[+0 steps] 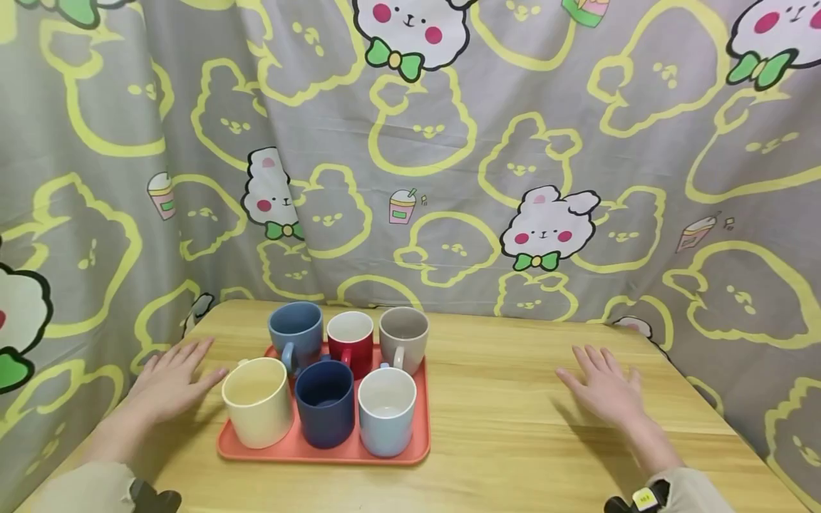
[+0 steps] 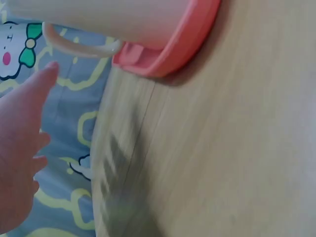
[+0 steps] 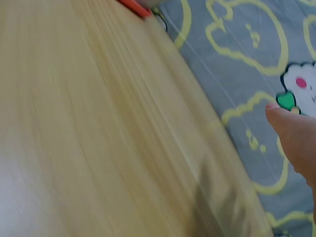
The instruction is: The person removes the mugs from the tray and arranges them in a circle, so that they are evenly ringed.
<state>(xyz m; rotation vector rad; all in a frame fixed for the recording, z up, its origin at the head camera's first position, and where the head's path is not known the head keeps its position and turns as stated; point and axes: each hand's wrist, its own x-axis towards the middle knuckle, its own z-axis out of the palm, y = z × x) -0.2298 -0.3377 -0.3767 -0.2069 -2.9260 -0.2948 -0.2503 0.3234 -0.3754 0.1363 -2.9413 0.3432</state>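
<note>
My left hand (image 1: 169, 385) is held with fingers spread beside the cream mug (image 1: 258, 404), its thumb pointing toward that mug and holding nothing. Far to the right, my right hand (image 1: 605, 385) also has spread fingers and nothing in it, with its shadow on the wood below. Several mugs stand upright in two rows on a coral tray (image 1: 323, 454). In front with the cream one are a navy mug (image 1: 326, 413) and a light blue mug (image 1: 388, 422). Behind stand a blue mug (image 1: 296, 331), a red mug (image 1: 350, 349) with white inside and a grey mug (image 1: 404, 335).
The wooden table (image 1: 500, 420) carries the tray left of its middle. A grey curtain (image 1: 449, 142) with yellow outlines and white cartoon animals hangs behind and along both sides. In the left wrist view, the tray's corner (image 2: 170, 59) lies near the table edge.
</note>
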